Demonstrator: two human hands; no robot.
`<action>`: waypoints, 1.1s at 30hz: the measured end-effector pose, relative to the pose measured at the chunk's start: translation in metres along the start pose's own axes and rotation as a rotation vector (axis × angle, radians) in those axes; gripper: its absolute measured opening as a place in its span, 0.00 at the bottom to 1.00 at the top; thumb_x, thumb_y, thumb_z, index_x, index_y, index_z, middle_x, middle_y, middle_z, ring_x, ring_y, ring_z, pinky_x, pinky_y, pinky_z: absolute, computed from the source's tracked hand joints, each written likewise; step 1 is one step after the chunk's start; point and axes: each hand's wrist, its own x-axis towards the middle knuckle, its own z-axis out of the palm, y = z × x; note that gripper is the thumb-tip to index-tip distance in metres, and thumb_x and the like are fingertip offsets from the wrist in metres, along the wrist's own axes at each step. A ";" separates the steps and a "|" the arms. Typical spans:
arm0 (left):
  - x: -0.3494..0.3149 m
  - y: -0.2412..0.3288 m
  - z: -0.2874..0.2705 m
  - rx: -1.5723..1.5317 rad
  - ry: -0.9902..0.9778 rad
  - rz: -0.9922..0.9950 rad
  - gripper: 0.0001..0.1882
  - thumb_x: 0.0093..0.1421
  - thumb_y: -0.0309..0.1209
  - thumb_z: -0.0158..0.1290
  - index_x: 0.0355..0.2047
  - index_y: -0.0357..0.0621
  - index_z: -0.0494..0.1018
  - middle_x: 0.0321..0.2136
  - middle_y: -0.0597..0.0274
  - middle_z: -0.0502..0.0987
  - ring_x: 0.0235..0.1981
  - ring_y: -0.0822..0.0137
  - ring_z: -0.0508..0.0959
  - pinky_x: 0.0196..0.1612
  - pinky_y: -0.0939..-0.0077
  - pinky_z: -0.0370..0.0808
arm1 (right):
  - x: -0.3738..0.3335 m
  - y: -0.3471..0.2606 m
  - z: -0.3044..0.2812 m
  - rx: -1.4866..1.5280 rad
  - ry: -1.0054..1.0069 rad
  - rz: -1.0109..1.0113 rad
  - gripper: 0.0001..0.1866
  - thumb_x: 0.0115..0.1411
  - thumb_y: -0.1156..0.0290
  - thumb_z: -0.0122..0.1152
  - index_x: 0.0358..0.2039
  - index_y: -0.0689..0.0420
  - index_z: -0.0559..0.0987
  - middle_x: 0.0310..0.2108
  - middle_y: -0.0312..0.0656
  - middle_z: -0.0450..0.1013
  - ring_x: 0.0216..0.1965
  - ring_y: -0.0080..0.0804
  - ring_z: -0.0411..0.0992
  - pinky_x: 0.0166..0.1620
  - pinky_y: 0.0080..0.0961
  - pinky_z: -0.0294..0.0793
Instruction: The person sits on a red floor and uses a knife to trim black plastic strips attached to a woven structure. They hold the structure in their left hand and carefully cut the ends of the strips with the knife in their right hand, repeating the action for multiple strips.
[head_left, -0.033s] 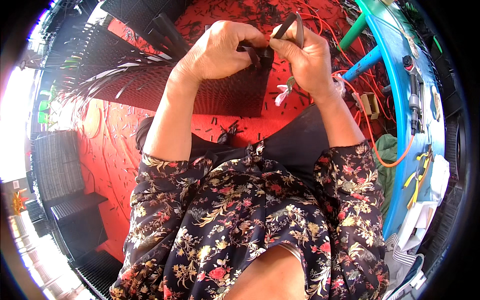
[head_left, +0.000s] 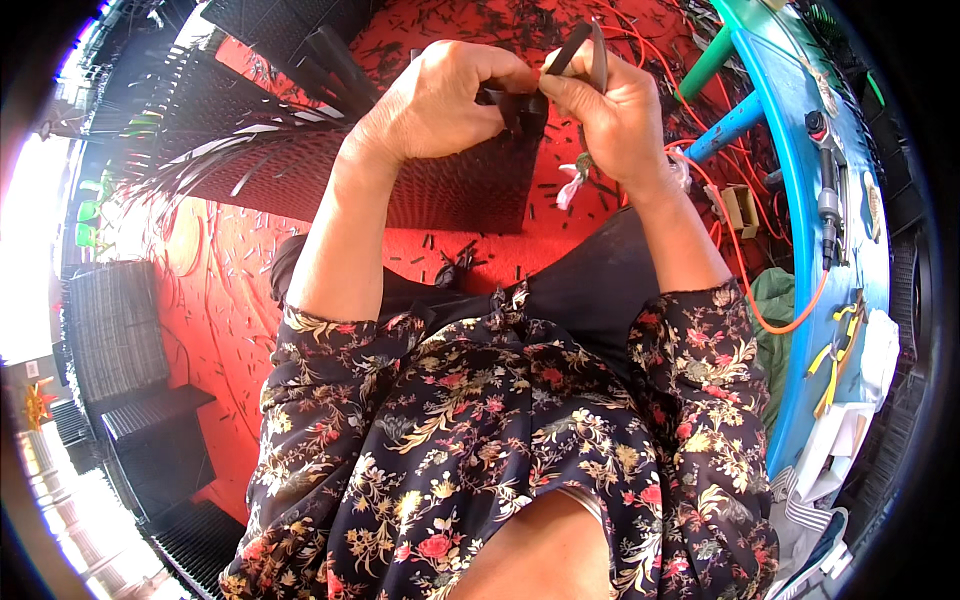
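Note:
A black woven panel [head_left: 455,195], like plastic wicker, stands before me with loose strip ends fanning out at its left. My left hand [head_left: 430,105] is closed at the panel's upper right corner, fingers pinching a dark flat strip [head_left: 511,112]. Close beside it, my right hand [head_left: 615,120] is closed too, thumb pressed on a dark flat piece [head_left: 568,50] that points up. A thin curved greyish piece [head_left: 599,58] also rises from this hand; its kind is unclear. Below the right palm hangs a small white-pink and green thing [head_left: 570,188].
Black strip scraps litter the red floor covering [head_left: 215,330]. At right stands a blue-edged table [head_left: 800,300] bearing a cylindrical tool [head_left: 828,195] on an orange hose [head_left: 745,270]. A small open box [head_left: 740,210] sits by its legs. Stacked black woven pieces [head_left: 118,325] are at left.
The strip at my left fingers has shifted slightly. The small white-pink thing below my right hand has swung a little to the right. Both hands stay almost in place.

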 end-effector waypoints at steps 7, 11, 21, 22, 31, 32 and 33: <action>0.002 0.001 0.004 0.085 0.017 -0.034 0.14 0.41 0.19 0.61 0.31 0.34 0.72 0.25 0.58 0.75 0.28 0.70 0.75 0.35 0.77 0.72 | 0.007 -0.003 -0.005 0.137 -0.041 0.235 0.09 0.54 0.73 0.59 0.19 0.60 0.72 0.15 0.31 0.66 0.18 0.15 0.62 0.23 0.17 0.61; 0.004 -0.001 0.003 0.102 0.013 -0.042 0.15 0.42 0.21 0.62 0.31 0.34 0.72 0.26 0.58 0.76 0.29 0.71 0.75 0.36 0.77 0.72 | 0.009 -0.003 -0.007 0.146 -0.044 0.270 0.08 0.54 0.73 0.59 0.20 0.60 0.74 0.15 0.32 0.67 0.19 0.16 0.64 0.24 0.17 0.63; 0.003 -0.002 0.004 0.051 0.021 -0.052 0.14 0.42 0.22 0.63 0.29 0.34 0.72 0.24 0.61 0.75 0.28 0.73 0.74 0.35 0.78 0.71 | 0.013 -0.006 -0.007 0.159 -0.087 0.366 0.08 0.54 0.72 0.60 0.21 0.59 0.74 0.17 0.31 0.68 0.19 0.16 0.64 0.25 0.17 0.64; 0.003 -0.002 0.004 0.044 0.023 -0.062 0.13 0.42 0.21 0.63 0.29 0.33 0.72 0.24 0.61 0.75 0.27 0.73 0.74 0.34 0.78 0.71 | 0.013 -0.006 -0.008 0.151 -0.097 0.373 0.08 0.54 0.71 0.60 0.21 0.59 0.74 0.17 0.31 0.68 0.19 0.16 0.64 0.25 0.17 0.64; 0.002 -0.001 0.004 0.025 0.011 -0.075 0.11 0.42 0.19 0.61 0.28 0.35 0.73 0.23 0.62 0.76 0.26 0.73 0.74 0.33 0.79 0.71 | 0.013 -0.008 -0.008 0.165 -0.143 0.490 0.09 0.55 0.69 0.60 0.20 0.56 0.73 0.15 0.30 0.65 0.16 0.14 0.61 0.19 0.14 0.58; 0.002 -0.001 0.003 0.018 0.008 -0.079 0.11 0.42 0.19 0.61 0.28 0.35 0.73 0.23 0.62 0.76 0.26 0.73 0.75 0.33 0.79 0.71 | 0.013 -0.006 -0.007 0.173 -0.143 0.486 0.09 0.55 0.69 0.60 0.20 0.56 0.73 0.15 0.30 0.65 0.16 0.14 0.60 0.18 0.13 0.57; 0.001 0.000 0.003 0.015 0.004 -0.079 0.11 0.41 0.20 0.61 0.28 0.35 0.73 0.23 0.62 0.76 0.26 0.73 0.75 0.33 0.79 0.71 | 0.013 -0.005 -0.006 0.181 -0.142 0.482 0.09 0.55 0.69 0.60 0.21 0.56 0.73 0.15 0.30 0.65 0.15 0.14 0.60 0.18 0.13 0.56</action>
